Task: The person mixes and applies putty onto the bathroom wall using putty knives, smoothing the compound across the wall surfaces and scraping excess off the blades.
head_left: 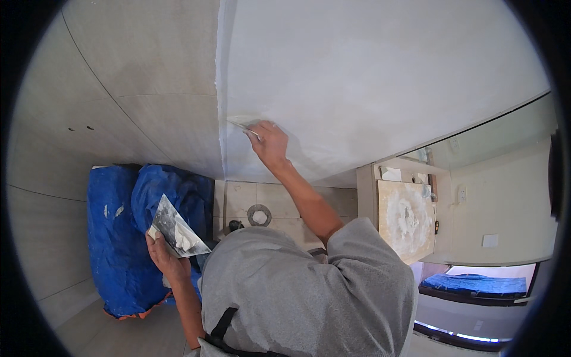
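Note:
My right hand (270,144) is reached up to the white wall (392,77), its fingers closed round a small putty knife (240,125). The knife's thin blade is at the wall, close to the inner corner where a strip of white filler (220,89) runs down beside beige panels. Lower on the left, my left hand (164,257) grips a wide metal putty blade (171,219) by its edge. A lump of white putty (185,238) lies on that blade, which is tilted and smeared grey.
Blue sheeting (116,238) covers a bulky object on the left. On the tiled floor stands a round grey bucket (259,215) with something white inside. To the right, a board (392,232) dusted with white powder rests by a cabinet, with a screwdriver (436,227) beside it.

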`<action>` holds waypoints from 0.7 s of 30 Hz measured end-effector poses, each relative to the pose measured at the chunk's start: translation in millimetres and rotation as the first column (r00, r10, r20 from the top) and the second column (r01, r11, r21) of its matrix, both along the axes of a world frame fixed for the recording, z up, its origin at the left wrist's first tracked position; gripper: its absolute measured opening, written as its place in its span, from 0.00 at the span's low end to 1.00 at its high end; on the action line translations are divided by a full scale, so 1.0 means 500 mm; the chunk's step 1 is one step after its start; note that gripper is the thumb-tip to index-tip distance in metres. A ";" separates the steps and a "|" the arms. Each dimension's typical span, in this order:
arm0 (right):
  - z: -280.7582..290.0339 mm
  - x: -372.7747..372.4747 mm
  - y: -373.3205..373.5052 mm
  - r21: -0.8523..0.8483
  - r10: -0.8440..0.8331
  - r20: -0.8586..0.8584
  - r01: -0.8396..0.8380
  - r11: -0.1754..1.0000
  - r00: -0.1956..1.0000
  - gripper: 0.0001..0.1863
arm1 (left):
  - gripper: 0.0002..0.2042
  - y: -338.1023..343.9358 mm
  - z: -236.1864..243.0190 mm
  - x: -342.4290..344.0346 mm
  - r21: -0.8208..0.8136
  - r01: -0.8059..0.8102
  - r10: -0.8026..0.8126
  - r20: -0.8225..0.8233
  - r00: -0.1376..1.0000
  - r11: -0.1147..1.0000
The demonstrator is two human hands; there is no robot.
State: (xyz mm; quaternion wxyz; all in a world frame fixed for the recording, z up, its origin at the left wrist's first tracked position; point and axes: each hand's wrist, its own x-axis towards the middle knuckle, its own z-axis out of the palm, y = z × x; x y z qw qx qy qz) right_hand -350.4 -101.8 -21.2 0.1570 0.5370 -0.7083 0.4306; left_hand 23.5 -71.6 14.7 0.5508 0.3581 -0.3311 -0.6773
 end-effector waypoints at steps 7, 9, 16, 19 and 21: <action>0.034 0.001 -0.006 -0.047 -0.037 -0.092 0.032 0.998 0.995 0.04 | 0.16 -0.004 -0.002 0.002 0.014 0.011 -0.011 0.007 1.000 1.000; 0.044 -0.006 0.008 -0.085 -0.081 -0.125 0.071 0.994 0.989 0.04 | 0.16 -0.006 0.008 -0.004 0.004 0.018 -0.018 -0.001 1.000 1.000; 0.055 -0.025 0.088 -0.296 -0.118 0.132 0.153 0.943 0.984 0.04 | 0.12 -0.008 0.022 -0.014 0.021 0.042 -0.042 0.005 0.999 0.999; 0.060 0.031 0.118 -0.063 0.022 0.604 0.021 0.998 0.797 0.06 | 0.11 -0.018 0.015 -0.018 0.077 0.062 -0.063 0.013 0.998 0.995; 0.070 0.084 0.125 0.115 -0.007 0.861 -0.182 0.976 0.508 0.08 | 0.10 -0.034 0.011 -0.037 0.094 0.178 -0.178 -0.001 0.984 0.980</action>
